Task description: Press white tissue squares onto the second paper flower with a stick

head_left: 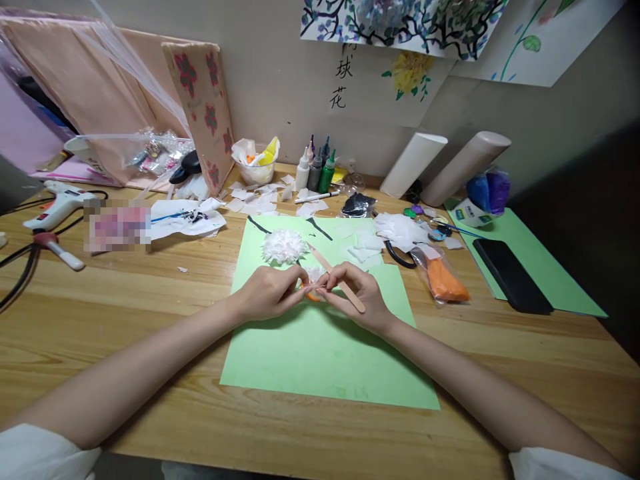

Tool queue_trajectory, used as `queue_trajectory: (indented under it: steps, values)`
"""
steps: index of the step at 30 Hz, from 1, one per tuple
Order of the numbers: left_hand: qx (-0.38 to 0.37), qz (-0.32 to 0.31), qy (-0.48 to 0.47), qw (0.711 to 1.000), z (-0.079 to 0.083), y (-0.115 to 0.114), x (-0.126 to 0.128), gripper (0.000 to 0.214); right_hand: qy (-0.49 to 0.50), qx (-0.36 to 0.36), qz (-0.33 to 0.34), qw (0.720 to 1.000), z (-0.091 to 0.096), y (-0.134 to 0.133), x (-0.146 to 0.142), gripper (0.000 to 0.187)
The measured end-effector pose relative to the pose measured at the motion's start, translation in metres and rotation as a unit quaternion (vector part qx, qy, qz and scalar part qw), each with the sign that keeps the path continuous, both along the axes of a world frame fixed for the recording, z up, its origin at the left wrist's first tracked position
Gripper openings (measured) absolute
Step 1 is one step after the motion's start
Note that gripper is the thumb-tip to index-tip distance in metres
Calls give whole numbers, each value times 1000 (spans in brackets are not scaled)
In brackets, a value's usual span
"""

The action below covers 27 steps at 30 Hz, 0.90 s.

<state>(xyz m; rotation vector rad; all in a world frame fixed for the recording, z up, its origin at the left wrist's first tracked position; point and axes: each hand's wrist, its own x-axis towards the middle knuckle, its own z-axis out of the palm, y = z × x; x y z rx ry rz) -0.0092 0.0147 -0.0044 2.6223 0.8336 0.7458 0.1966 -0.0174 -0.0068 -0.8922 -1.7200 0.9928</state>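
Observation:
Both my hands meet over a light green paper sheet (320,353) on the wooden table (125,320). My left hand (270,291) is closed in a pinch on a small orange piece with white tissue (313,293). My right hand (357,293) is closed too, holding a wooden craft stick (345,288) that slants up to the left, and its fingertips touch the same small piece. A fluffy white tissue flower (284,245) lies on the sheet just behind my hands.
White tissue squares (400,230), black-handled scissors (397,257) and an orange bag (445,280) lie to the right, with a black phone (510,275) on another green sheet. Paint bottles (315,170) and a cup stand at the back. A glue gun (55,210) lies at the left.

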Motion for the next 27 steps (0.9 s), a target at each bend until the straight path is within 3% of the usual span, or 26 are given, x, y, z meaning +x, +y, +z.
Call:
queue_trajectory:
  steps: [4,6,9,12,17,27]
  values:
    - [23,12,15,1000,-4,2,2,15,-17,45,-72,996,-1,1,4,9]
    - [22,22,21,999,-4,2,2,16,-6,121,-87,989,-2,-1,7,23]
    - [12,38,31,999,-4,1,2,19,-8,266,-36,963,-4,-6,10,40]
    - [3,48,40,998,-2,1,3,23,-71,343,3,937,-2,-10,10,41]
    - [5,50,45,998,-2,2,5,24,-151,368,-7,917,1,-9,7,40]
    - [-3,46,50,998,-1,2,4,21,-193,358,-23,913,-3,-4,7,37]
